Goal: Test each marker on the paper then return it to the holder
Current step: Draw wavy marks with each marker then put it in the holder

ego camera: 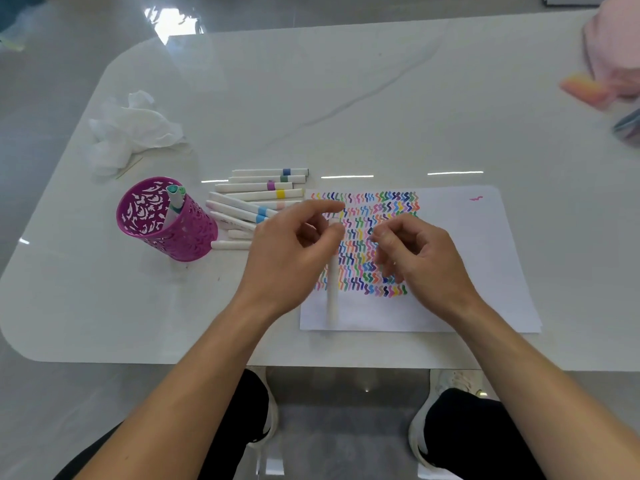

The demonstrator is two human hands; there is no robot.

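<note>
Left hand (294, 251): thumb and fingers (332, 205) pinched on a white marker (333, 292), which stands nearly upright over the left part of the paper (467, 258). The marker is blurred, so I cannot tell if it is capped.
Right hand (426, 258): fingers curled, just right of the marker's top. I cannot tell whether they hold a cap or nothing.

Risks, as I judge them:
- The grip looks light and sits high on the barrel. A slip would drop the marker onto the paper, and it could roll toward the near edge of the tabletop (346, 98).
- The left block of the paper is crowded with squiggles. A new stroke laid there would be hard to read. The right side is mostly bare.
- The loose markers (259, 195) lie just beside the left wrist, between the paper and the holder (166, 233). A sweep toward the holder could scatter them and mix tested with untested.
- The holder carries only one green-capped marker (176, 199) and looks light, so a hard drop-in might tip it.

Surface and room: the tabletop is white, glossy and veined, with rounded corners. A crumpled tissue (131, 129) lies far left and a pink blurred object (613, 46) far right. The floor (52, 81) is grey and polished.
</note>
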